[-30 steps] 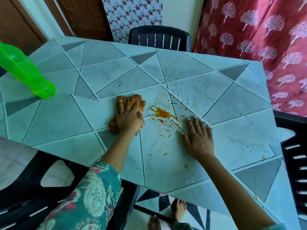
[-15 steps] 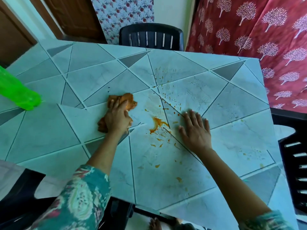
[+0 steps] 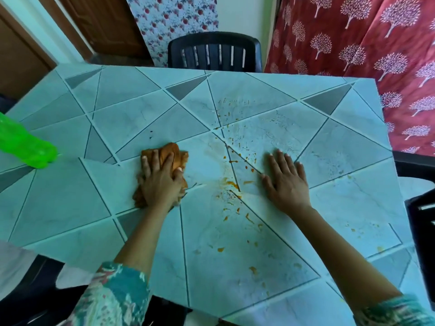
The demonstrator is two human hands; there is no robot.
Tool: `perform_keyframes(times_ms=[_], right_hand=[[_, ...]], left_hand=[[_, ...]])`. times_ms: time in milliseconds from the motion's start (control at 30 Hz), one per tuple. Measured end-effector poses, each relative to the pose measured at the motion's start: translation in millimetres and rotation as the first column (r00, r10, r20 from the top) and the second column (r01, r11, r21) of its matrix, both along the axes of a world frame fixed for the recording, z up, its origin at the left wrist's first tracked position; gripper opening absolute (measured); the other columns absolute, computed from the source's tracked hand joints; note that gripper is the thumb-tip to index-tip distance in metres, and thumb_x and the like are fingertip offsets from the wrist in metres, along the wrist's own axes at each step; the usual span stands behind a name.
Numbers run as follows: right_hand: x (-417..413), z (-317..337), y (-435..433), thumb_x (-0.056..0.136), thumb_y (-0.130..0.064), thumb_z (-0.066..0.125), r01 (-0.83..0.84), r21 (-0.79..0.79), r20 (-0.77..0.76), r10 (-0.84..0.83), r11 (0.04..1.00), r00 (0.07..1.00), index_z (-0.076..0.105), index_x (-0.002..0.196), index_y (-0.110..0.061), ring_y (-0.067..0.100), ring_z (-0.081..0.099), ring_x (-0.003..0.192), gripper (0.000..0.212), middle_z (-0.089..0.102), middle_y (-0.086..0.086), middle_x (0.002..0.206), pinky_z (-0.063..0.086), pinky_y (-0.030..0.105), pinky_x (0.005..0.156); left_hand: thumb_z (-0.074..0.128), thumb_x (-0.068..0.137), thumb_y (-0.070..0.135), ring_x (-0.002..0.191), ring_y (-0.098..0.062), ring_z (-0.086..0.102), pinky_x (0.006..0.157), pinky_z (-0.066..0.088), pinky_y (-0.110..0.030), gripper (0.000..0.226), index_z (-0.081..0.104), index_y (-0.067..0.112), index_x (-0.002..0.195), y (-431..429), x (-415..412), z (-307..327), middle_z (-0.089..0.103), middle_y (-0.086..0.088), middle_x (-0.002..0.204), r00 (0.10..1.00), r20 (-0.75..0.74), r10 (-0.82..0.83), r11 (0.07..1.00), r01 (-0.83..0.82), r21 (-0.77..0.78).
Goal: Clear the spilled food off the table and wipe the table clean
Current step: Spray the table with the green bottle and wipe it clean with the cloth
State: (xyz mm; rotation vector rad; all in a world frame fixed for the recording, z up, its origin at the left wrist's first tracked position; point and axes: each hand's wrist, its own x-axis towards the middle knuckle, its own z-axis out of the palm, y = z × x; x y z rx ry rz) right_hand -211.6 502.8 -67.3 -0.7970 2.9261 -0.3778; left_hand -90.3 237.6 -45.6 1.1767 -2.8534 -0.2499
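Note:
My left hand (image 3: pixel 160 182) presses flat on a bunched, orange-stained cloth (image 3: pixel 174 151) on the pale green tiled table (image 3: pixel 341 203), its fingers spread over the cloth. Just right of the cloth lies the spilled food (image 3: pixel 231 184): a thin orange smear with small drops and specks scattered toward the near edge and the far middle. My right hand (image 3: pixel 286 180) lies flat and open on the table right of the smear, holding nothing.
A green plastic bottle (image 3: pixel 26 147) stands at the table's left edge. A black chair (image 3: pixel 214 51) is at the far side and another black chair (image 3: pixel 421 222) at the right. A red patterned curtain (image 3: pixel 376 43) hangs at the back right.
The thick orange puddle between my hands has thinned to a faint smear and specks. My left hand keeps pressing the cloth just left of it. My right hand stays flat.

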Motion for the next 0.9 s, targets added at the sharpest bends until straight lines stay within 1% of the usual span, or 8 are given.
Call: perform_keyframes(times_ms=[67, 200, 333, 500, 600, 767, 833, 900], right_hand=[[0, -2, -1, 0.082, -0.060, -0.003, 0.018, -0.001, -0.008, -0.018, 1.000, 1.000, 0.011, 0.150, -0.025, 0.019, 0.004, 0.146, 0.078, 0.006, 0.001, 0.158, -0.001, 0.038, 0.117], [-1, -3, -5, 0.080, -0.061, -0.003, 0.025, -0.006, 0.010, -0.025, 1.000, 1.000, 0.014, 0.150, -0.025, 0.019, 0.005, 0.146, 0.081, 0.008, 0.002, 0.158, 0.002, 0.041, 0.117], [-14, 0, -4, 0.078, -0.063, -0.006, -0.006, 0.004, 0.013, 0.006, 1.000, 1.000, 0.011, 0.150, -0.027, 0.017, 0.005, 0.146, 0.082, 0.007, -0.001, 0.158, 0.001, 0.039, 0.116], [-23, -2, -1, 0.084, -0.062, -0.002, -0.034, 0.033, 0.014, 0.033, 0.999, 0.999, 0.005, 0.150, -0.029, 0.018, 0.001, 0.146, 0.075, 0.003, -0.001, 0.159, -0.004, 0.039, 0.115], [-23, -5, 0, 0.083, -0.061, -0.003, -0.038, 0.027, 0.009, 0.037, 0.999, 0.999, 0.006, 0.151, -0.028, 0.019, 0.001, 0.146, 0.076, 0.003, 0.000, 0.159, -0.005, 0.040, 0.115], [-25, -3, -1, 0.079, -0.062, -0.006, -0.029, 0.026, 0.011, 0.029, 0.999, 1.000, 0.009, 0.151, -0.028, 0.018, 0.003, 0.146, 0.081, 0.005, -0.001, 0.159, -0.004, 0.040, 0.116], [-32, 0, -4, 0.083, -0.060, -0.002, -0.014, 0.019, 0.014, 0.014, 1.000, 1.000, 0.010, 0.151, -0.027, 0.019, 0.002, 0.146, 0.077, 0.004, 0.000, 0.159, -0.005, 0.039, 0.115], [-40, 3, -5, 0.089, -0.056, 0.008, 0.009, 0.027, 0.010, -0.009, 1.000, 1.000, 0.010, 0.151, -0.025, 0.019, 0.002, 0.146, 0.069, 0.004, 0.002, 0.159, -0.006, 0.039, 0.115]], left_hand=[[0.043, 0.091, 0.035, 0.144, -0.029, 0.009, 0.112, 0.021, -0.046, 0.052, 0.037, 0.030, 0.142, 17, -28, 1, 0.017, 0.000, 0.157, 0.999, -0.039, -0.003, 1.000, 0.004, 0.011], [0.035, 0.082, 0.038, 0.133, -0.036, 0.039, 0.097, 0.042, -0.045, 0.054, 0.055, 0.024, 0.129, 89, -35, -9, 0.046, -0.008, 0.143, 0.944, -0.107, -0.312, 0.950, 0.309, -0.042], [0.039, 0.087, 0.036, 0.134, -0.031, 0.038, 0.102, 0.039, -0.039, 0.047, 0.054, 0.024, 0.131, 106, 5, -13, 0.047, -0.004, 0.142, 0.833, -0.136, -0.536, 0.844, 0.531, -0.072], [0.034, 0.089, 0.034, 0.140, -0.036, 0.025, 0.111, 0.027, -0.042, 0.051, 0.050, 0.019, 0.135, 28, -9, -11, 0.038, -0.010, 0.148, 0.978, -0.125, -0.168, 0.985, 0.162, -0.055], [0.042, 0.094, 0.028, 0.143, -0.032, 0.014, 0.112, 0.018, -0.037, 0.046, 0.043, 0.023, 0.140, 44, -52, -6, 0.027, -0.004, 0.154, 0.992, -0.123, -0.037, 0.999, 0.035, -0.018], [0.034, 0.084, 0.037, 0.135, -0.030, 0.037, 0.097, 0.042, -0.041, 0.051, 0.055, 0.025, 0.129, 127, -38, -13, 0.047, -0.004, 0.142, 0.913, -0.122, -0.390, 0.921, 0.386, -0.056], [0.037, 0.087, 0.038, 0.136, -0.029, 0.035, 0.102, 0.038, -0.038, 0.048, 0.054, 0.026, 0.130, 118, -14, -17, 0.046, -0.001, 0.143, 0.870, -0.105, -0.481, 0.877, 0.479, -0.051], [0.034, 0.087, 0.040, 0.138, -0.030, 0.031, 0.106, 0.034, -0.039, 0.050, 0.052, 0.026, 0.132, 83, -6, -17, 0.043, -0.002, 0.145, 0.908, -0.097, -0.408, 0.913, 0.403, -0.066]])
